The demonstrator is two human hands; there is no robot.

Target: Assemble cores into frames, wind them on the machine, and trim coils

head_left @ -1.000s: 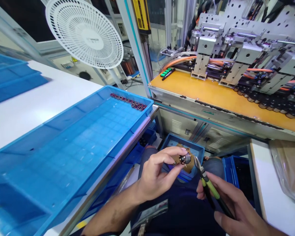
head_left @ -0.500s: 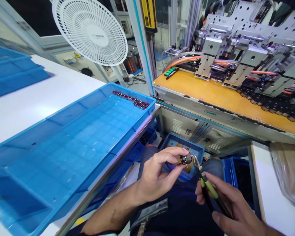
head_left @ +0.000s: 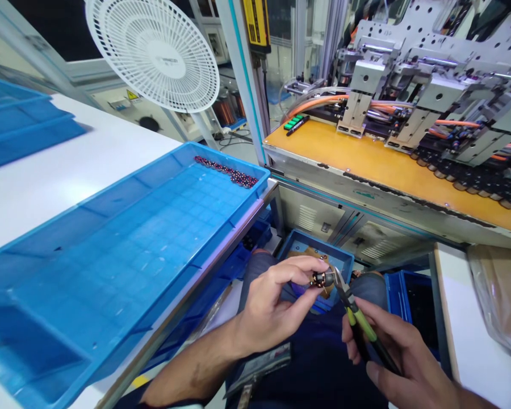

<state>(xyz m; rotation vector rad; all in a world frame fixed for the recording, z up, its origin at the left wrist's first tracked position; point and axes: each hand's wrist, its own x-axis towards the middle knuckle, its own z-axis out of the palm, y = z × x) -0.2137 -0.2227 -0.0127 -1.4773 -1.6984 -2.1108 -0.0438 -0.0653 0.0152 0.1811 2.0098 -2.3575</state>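
Note:
Between thumb and fingers, my left hand (head_left: 276,295) pinches a small black motor coil (head_left: 322,279) with copper wire ends sticking out. My right hand (head_left: 400,346) is wrapped round the green-and-black handles of a pair of cutting pliers (head_left: 360,318). The pliers' jaws sit right beside the coil's right end, at a thin wire; whether they touch it I cannot tell. Below the hands, a blue bin (head_left: 347,258) rests between my legs with cardboard and small bits in it.
A large blue tray (head_left: 123,221) lies on the white table at left, with rows of small coils (head_left: 225,170) at its far end. A white fan (head_left: 166,57) stands behind. Machine fixtures (head_left: 361,96) stand on an orange bench (head_left: 323,145). A plastic-wrapped box (head_left: 500,295) is at right.
The coil has turned slightly in my left fingers. The pliers have shifted very little and remain beside its right end.

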